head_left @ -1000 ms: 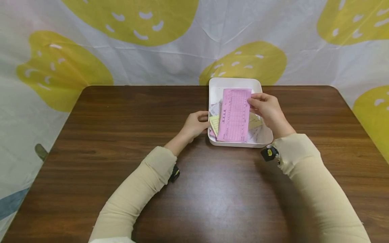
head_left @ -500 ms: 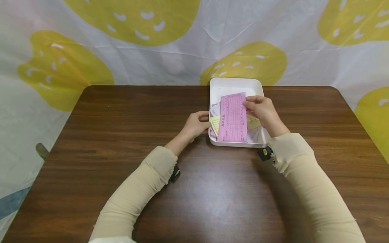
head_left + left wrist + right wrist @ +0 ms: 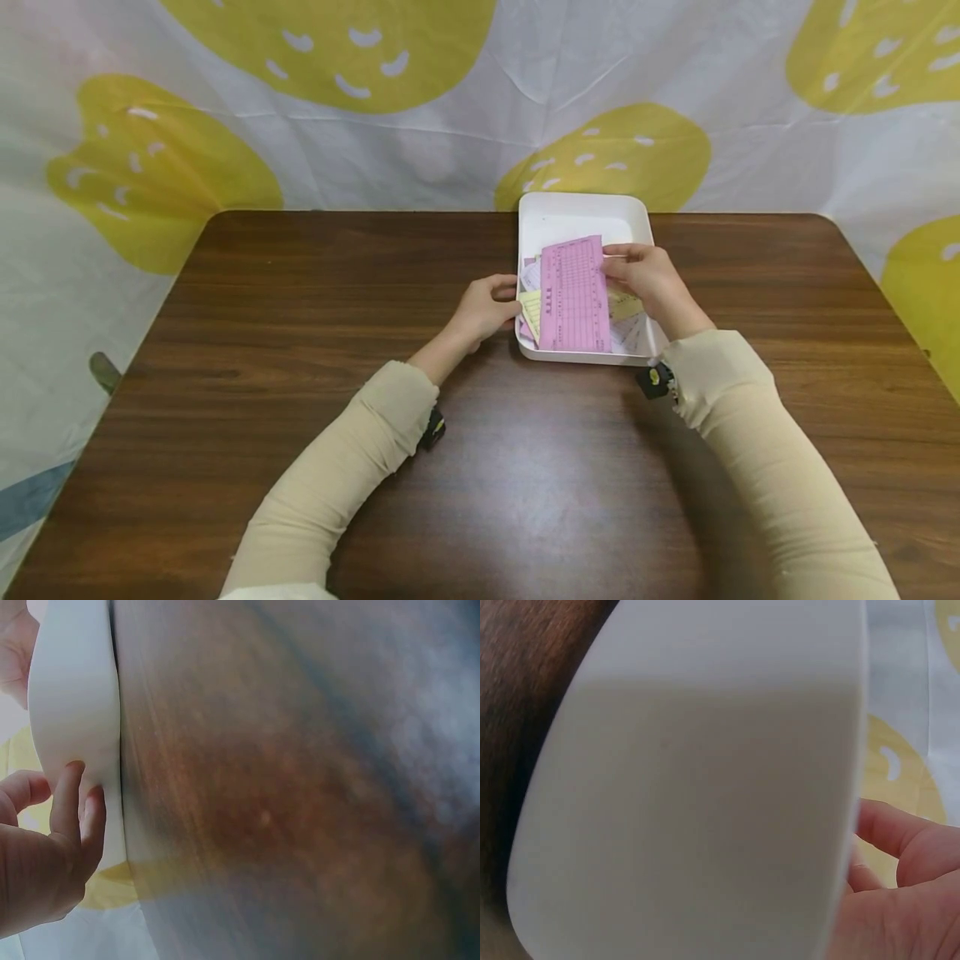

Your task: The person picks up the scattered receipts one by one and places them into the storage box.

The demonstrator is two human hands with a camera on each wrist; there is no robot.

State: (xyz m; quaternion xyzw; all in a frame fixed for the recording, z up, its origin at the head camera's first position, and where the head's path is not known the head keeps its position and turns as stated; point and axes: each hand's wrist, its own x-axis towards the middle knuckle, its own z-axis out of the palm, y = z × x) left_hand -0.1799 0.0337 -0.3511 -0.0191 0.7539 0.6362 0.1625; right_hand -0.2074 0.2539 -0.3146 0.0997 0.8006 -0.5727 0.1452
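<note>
A white tray (image 3: 581,357) lies near the table's back edge with loose paper slips in it. My right hand (image 3: 649,282) pinches a pink printed form (image 3: 576,296) by its right edge, over the other slips. The form's lower end lies close to the tray's front wall. At the tray's left wall my left hand (image 3: 483,310) holds the rim, fingers (image 3: 67,799) against the outer side and thumb at the top. Beneath the form show a yellow slip (image 3: 531,310) on the left, another yellow slip (image 3: 624,307) on the right and white slips. In the right wrist view the tray wall hides the papers.
The brown wooden table (image 3: 337,275) spreads around the tray. A white cloth with yellow shapes (image 3: 420,158) hangs directly behind the table's back edge. Each wrist wears a small black camera (image 3: 655,379).
My right hand has moved left and slightly toward me, bringing the pink form lower into the tray and tilting it a little. The left hand has stayed at the tray's rim.
</note>
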